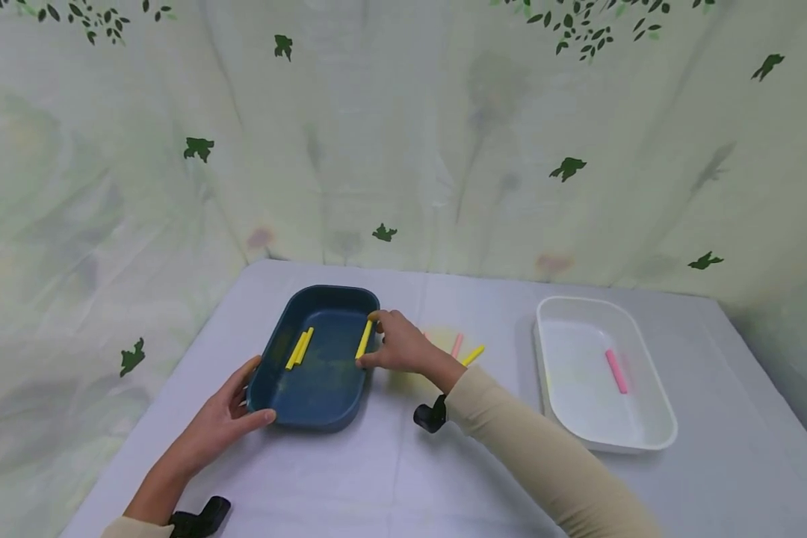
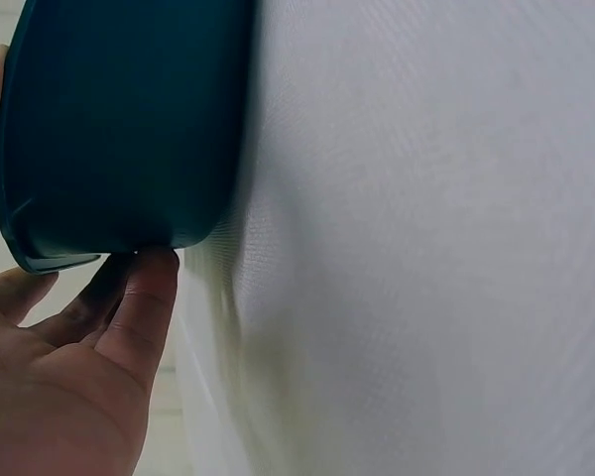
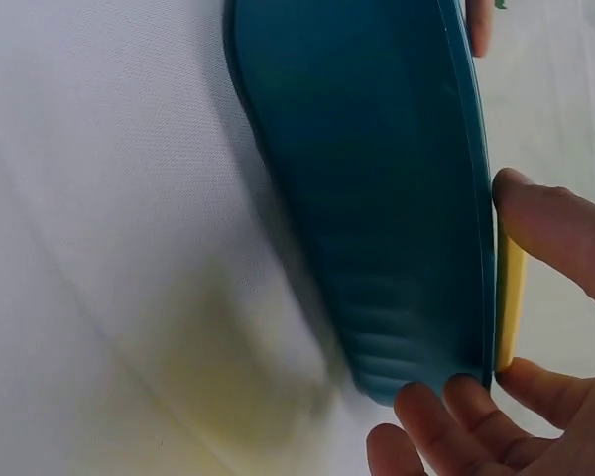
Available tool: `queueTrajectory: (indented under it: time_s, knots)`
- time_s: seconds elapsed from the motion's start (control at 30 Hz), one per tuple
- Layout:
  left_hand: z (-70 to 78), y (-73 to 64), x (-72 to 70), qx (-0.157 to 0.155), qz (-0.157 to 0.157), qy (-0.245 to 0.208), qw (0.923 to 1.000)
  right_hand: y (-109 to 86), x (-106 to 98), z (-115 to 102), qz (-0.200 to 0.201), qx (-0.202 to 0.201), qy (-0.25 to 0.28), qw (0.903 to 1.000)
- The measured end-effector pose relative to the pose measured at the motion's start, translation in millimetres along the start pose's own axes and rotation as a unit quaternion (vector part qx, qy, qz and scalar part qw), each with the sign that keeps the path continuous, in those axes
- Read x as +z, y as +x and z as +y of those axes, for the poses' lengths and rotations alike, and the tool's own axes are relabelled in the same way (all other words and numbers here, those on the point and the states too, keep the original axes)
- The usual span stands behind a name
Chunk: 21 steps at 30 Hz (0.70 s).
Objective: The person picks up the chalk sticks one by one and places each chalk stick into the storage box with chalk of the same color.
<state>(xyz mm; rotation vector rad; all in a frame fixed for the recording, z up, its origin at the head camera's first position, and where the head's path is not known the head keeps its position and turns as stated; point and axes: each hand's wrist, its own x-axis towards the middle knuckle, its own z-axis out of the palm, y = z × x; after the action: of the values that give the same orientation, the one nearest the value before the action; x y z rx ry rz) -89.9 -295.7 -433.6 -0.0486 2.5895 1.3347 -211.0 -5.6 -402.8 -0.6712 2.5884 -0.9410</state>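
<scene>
Lower left of the frame, our left hand [image 1: 218, 418] grips the near-left corner of the blue tray [image 1: 329, 400], thumb over the rim, fingers round the outer wall. Next across, left half of the tray floor: two yellow sticks [image 1: 293, 351] side by side, tops leaning right. Center of frame, the key bit: the held yellow stick [image 1: 364, 340] sits at the tray's right rim, on the inner side, left of our right palm. Our right hand [image 1: 403, 344] pinches it end to end, thumb at the lower end, a fingertip at the upper. Long axis runs up the frame, leaning right, roughly parallel to the pair and along the rim. Right hand is on it; left is across the tray. Can't tell if the stick touches the wall or floor. Right of the wrist, a pale pink stick [image 1: 456, 345] and a loose yellow stick [image 1: 474, 355] show on the tablecloth, partly behind our forearm. Far right, the white tray [image 1: 581, 422] holds one bright pink stick [image 1: 616, 371].
</scene>
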Motion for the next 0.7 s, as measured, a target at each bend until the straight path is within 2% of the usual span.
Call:
queueTrajectory:
  time_s: [0.13,0.27,0.5,0.7]
  knots:
    - [-0.5,0.1,-0.9,-0.017,-0.009,-0.001,0.9998,3.1,2.3,-1.3,0.000,0.008,0.000,1.0000]
    - [-0.2,0.4,-0.3,-0.027,-0.002,-0.001,0.9996,4.5,1.7,-1.4,0.003,0.008,0.002,1.0000]
    - [1.3,-1.1,-0.3,-0.026,0.011,0.008,0.9996,6.4,-1.5,4.3,-0.008,-0.003,0.053,0.9986]
    - [0.4,-0.2,-1.0,-0.026,0.003,0.005,0.9996,6.0,-0.5,5.8,-0.011,0.001,0.061,0.9981]
